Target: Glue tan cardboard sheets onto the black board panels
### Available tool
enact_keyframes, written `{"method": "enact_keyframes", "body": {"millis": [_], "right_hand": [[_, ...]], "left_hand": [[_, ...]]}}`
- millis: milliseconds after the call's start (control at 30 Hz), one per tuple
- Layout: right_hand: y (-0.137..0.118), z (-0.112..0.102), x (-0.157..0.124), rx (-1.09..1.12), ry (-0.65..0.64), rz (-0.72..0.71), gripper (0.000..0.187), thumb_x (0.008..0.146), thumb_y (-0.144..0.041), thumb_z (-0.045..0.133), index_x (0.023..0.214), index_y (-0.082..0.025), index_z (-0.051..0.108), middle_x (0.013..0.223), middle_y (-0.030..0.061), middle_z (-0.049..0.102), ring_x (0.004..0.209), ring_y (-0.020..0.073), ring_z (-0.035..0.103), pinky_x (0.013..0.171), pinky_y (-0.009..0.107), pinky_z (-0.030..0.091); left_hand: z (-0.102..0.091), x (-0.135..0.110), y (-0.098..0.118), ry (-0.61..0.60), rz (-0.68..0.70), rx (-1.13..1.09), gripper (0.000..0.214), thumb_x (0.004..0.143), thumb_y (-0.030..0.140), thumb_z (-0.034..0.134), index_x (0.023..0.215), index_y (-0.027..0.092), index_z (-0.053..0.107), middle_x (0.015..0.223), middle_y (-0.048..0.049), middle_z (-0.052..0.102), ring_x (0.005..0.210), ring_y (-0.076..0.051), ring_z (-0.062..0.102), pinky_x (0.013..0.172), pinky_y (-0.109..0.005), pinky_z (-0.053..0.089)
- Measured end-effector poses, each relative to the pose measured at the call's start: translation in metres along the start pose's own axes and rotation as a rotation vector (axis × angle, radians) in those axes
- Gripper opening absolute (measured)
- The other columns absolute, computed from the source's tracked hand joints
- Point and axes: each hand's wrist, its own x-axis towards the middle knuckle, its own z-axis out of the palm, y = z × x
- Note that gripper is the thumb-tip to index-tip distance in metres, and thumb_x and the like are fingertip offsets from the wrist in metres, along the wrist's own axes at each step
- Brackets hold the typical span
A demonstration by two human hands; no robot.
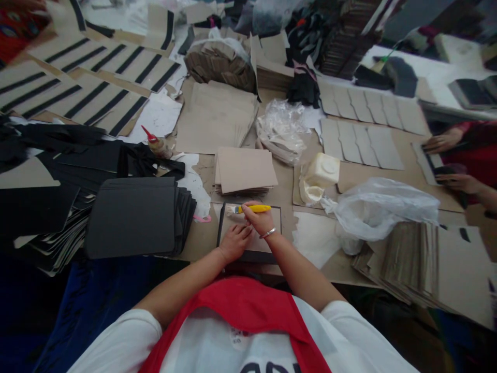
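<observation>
My right hand [259,219] is closed round a yellow-handled brush [253,209], whose bristle end points left over a black-edged board [248,233] lying straight in front of me. A tan card covers most of that board. My left hand [234,242] rests on the board's lower part, fingers flat and slightly spread, pressing it down. A bracelet sits on my right wrist. Just beyond the board lies a small stack of tan cards [244,171].
A stack of black sheets [135,215] lies to the left, and a glue bottle with a red tip [157,144] behind it. A white tub [322,173] and plastic bags [382,207] sit to the right. Another person's hands [446,155] work at far right.
</observation>
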Motion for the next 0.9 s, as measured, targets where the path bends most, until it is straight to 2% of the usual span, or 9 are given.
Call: {"method": "enact_keyframes", "body": {"millis": [33,100,233,333,533,633,700,767,900], "right_hand": [[0.003,0.001,0.001,-0.019,0.012,0.007,0.031,0.071,-0.047,0.057,0.079,-0.017,0.06,0.052,-0.0045,0.055,0.041,0.0077,0.051,0.039,0.017,0.039],[0.01,-0.009,-0.001,-0.047,0.071,0.042,0.03,0.071,-0.045,0.056,0.078,-0.017,0.061,0.051,-0.0045,0.054,0.04,0.0079,0.05,0.037,0.017,0.039],[0.03,-0.065,-0.013,-0.069,0.233,0.155,0.032,0.07,-0.046,0.057,0.079,-0.016,0.062,0.048,-0.0049,0.053,0.039,0.0078,0.049,0.035,0.017,0.04],[0.043,-0.103,-0.025,-0.042,0.329,0.182,0.031,0.068,-0.045,0.06,0.08,-0.015,0.062,0.048,-0.005,0.053,0.039,0.0074,0.049,0.035,0.017,0.04],[0.053,-0.152,-0.057,0.014,0.433,0.102,0.034,0.074,-0.047,0.058,0.085,-0.015,0.062,0.052,-0.0053,0.055,0.039,0.0064,0.05,0.038,0.016,0.042],[0.067,-0.182,-0.084,-0.02,0.445,-0.034,0.04,0.082,-0.05,0.049,0.103,-0.017,0.06,0.068,-0.0016,0.064,0.046,0.0071,0.056,0.046,0.019,0.048],[0.087,-0.198,-0.105,-0.119,0.412,-0.096,0.043,0.088,-0.048,0.042,0.118,-0.021,0.053,0.082,0.0011,0.068,0.053,0.0081,0.061,0.053,0.021,0.051],[0.116,-0.204,-0.124,-0.318,0.354,-0.136,0.04,0.09,-0.044,0.04,0.122,-0.021,0.051,0.088,0.0035,0.069,0.062,0.0105,0.064,0.061,0.024,0.052],[0.177,-0.189,-0.141,-0.828,0.262,-0.271,0.024,0.091,-0.03,0.045,0.103,-0.018,0.061,0.09,0.0095,0.068,0.081,0.0177,0.061,0.073,0.03,0.049]], "left_hand": [[0.0,0.0,-0.001,0.013,0.003,0.004,0.029,0.088,0.02,0.044,0.11,0.017,0.062,0.118,-0.01,0.061,0.108,-0.023,0.05,0.088,-0.038,0.038],[0.001,0.0,-0.001,0.018,0.003,0.009,0.029,0.088,0.02,0.044,0.11,0.018,0.062,0.117,-0.0099,0.062,0.106,-0.023,0.051,0.087,-0.038,0.039],[0.003,-0.001,-0.001,0.007,-0.017,-0.01,0.03,0.087,0.02,0.047,0.113,0.02,0.061,0.115,-0.0101,0.063,0.104,-0.022,0.052,0.089,-0.038,0.038],[0.003,-0.001,0.001,0.021,-0.022,-0.013,0.03,0.087,0.019,0.047,0.113,0.021,0.062,0.113,-0.0094,0.064,0.104,-0.022,0.052,0.09,-0.038,0.037],[-0.003,0.005,0.01,0.0,-0.049,0.009,0.027,0.087,0.03,0.048,0.108,0.022,0.064,0.112,-0.0095,0.064,0.102,-0.024,0.053,0.088,-0.039,0.037],[-0.005,0.012,0.017,-0.065,-0.073,0.03,0.029,0.087,0.036,0.049,0.104,0.02,0.064,0.111,-0.0114,0.063,0.101,-0.026,0.053,0.086,-0.041,0.037],[-0.005,0.018,0.022,-0.088,-0.085,0.053,0.028,0.087,0.038,0.048,0.098,0.018,0.064,0.113,-0.0124,0.062,0.101,-0.027,0.053,0.084,-0.041,0.037],[-0.005,0.022,0.026,-0.098,-0.107,0.061,0.027,0.086,0.039,0.048,0.093,0.018,0.064,0.116,-0.0129,0.061,0.101,-0.028,0.053,0.083,-0.041,0.037],[-0.005,0.027,0.032,-0.116,-0.162,0.054,0.027,0.085,0.04,0.049,0.092,0.018,0.063,0.116,-0.0135,0.061,0.101,-0.029,0.053,0.081,-0.041,0.036]]}}
